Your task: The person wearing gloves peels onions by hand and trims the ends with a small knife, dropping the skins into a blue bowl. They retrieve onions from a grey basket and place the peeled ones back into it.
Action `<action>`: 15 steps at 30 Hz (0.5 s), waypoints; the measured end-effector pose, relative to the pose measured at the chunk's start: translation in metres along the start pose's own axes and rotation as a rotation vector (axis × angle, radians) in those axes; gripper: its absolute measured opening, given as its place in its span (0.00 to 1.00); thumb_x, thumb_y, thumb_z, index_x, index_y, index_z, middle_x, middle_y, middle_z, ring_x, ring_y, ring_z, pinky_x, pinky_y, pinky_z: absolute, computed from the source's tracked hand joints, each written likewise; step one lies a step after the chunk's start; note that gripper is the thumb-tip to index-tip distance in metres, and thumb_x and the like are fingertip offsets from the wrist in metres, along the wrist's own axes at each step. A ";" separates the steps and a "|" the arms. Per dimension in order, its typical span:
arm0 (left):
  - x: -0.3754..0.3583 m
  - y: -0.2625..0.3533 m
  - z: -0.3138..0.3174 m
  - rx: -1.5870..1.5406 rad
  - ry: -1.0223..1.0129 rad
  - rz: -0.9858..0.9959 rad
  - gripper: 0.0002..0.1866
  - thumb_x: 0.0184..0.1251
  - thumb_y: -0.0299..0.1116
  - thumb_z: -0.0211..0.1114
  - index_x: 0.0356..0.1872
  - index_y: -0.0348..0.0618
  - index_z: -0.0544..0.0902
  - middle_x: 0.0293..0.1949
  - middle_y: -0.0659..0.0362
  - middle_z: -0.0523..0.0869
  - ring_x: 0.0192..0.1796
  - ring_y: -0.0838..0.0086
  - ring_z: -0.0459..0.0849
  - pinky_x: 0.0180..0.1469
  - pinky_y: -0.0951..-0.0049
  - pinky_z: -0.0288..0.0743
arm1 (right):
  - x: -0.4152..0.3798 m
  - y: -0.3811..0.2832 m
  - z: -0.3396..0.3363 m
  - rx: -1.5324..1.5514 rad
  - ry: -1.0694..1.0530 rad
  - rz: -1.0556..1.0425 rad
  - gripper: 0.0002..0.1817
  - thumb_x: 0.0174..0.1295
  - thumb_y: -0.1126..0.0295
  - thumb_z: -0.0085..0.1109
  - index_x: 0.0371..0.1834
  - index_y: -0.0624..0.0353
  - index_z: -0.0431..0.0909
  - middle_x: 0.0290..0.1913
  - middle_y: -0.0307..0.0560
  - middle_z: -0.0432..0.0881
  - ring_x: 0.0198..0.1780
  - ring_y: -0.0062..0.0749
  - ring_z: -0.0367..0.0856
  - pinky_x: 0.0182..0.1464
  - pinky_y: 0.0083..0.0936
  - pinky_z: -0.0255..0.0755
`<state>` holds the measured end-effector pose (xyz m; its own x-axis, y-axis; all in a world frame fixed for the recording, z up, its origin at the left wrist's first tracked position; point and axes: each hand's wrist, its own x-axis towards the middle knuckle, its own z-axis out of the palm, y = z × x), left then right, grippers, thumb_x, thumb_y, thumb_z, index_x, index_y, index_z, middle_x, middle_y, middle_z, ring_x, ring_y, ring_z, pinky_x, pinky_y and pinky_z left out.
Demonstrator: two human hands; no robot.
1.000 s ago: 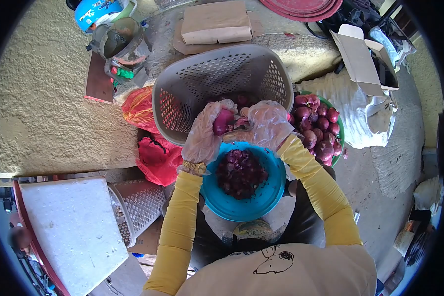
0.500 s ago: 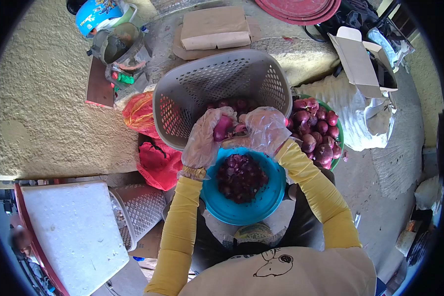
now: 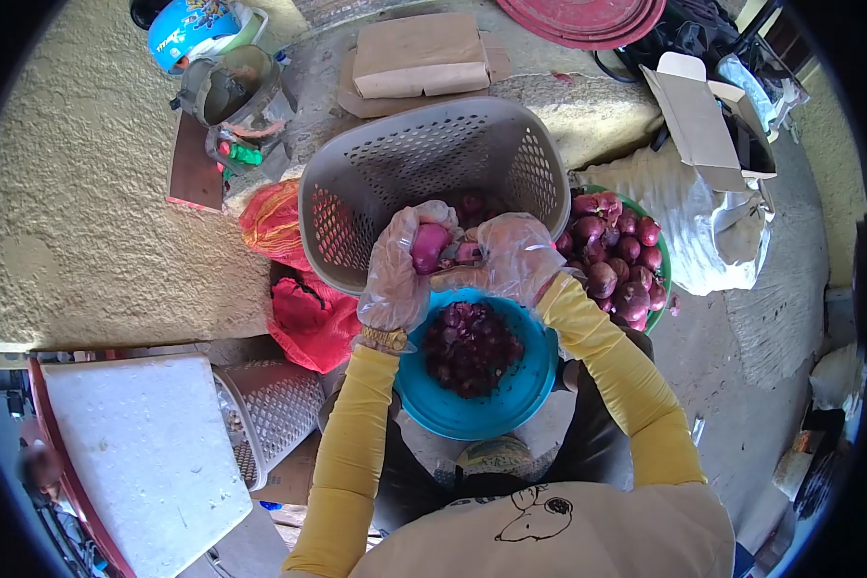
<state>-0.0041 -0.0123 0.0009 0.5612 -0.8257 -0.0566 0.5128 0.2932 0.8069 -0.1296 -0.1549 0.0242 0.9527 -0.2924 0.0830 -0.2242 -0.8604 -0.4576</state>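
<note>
My left hand [image 3: 395, 270], in a clear plastic glove, is closed around a peeled red onion [image 3: 431, 249] with a shiny purple-pink surface. Close beside it, my gloved right hand [image 3: 518, 256] is closed on what looks like a small knife [image 3: 449, 253], mostly hidden by fingers and glove. A scrap of pink skin shows between the two hands. Both hands are over the near rim of a grey perforated basket [image 3: 433, 120], which has several red onions in its bottom. Just below the hands sits a blue basin [image 3: 419, 405] holding a heap of dark onion skins [image 3: 472, 352].
At right, a green-rimmed tub [image 3: 667, 279] is full of unpeeled red onions [image 3: 602, 279], beside a white sack [image 3: 713, 241]. Red mesh bags [image 3: 308, 313] lie left of the basket. A white foam box lid [image 3: 144, 443] and a tipped white basket [image 3: 270, 414] are at lower left.
The onion in my left hand has turned and shows more of its smooth side. My left hand has shifted very slightly; my right hand stays close to the onion.
</note>
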 end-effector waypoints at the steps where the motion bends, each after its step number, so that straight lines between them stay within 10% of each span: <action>1: 0.001 -0.001 -0.001 -0.019 -0.010 0.001 0.20 0.81 0.49 0.58 0.50 0.39 0.82 0.51 0.55 0.82 0.55 0.65 0.81 0.63 0.60 0.76 | 0.001 0.007 0.008 0.038 -0.039 0.005 0.41 0.49 0.23 0.63 0.32 0.58 0.86 0.31 0.59 0.85 0.40 0.58 0.85 0.47 0.47 0.78; 15: -0.002 0.007 0.003 -0.003 -0.103 0.039 0.22 0.80 0.50 0.59 0.50 0.38 0.81 0.50 0.53 0.82 0.54 0.65 0.81 0.63 0.59 0.76 | -0.001 -0.006 -0.017 0.372 -0.165 0.017 0.33 0.68 0.33 0.54 0.33 0.53 0.89 0.26 0.60 0.83 0.33 0.60 0.83 0.40 0.44 0.77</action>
<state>-0.0036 -0.0098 0.0079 0.5115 -0.8585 0.0359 0.4939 0.3279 0.8053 -0.1330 -0.1565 0.0422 0.9765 -0.2080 -0.0568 -0.1794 -0.6378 -0.7490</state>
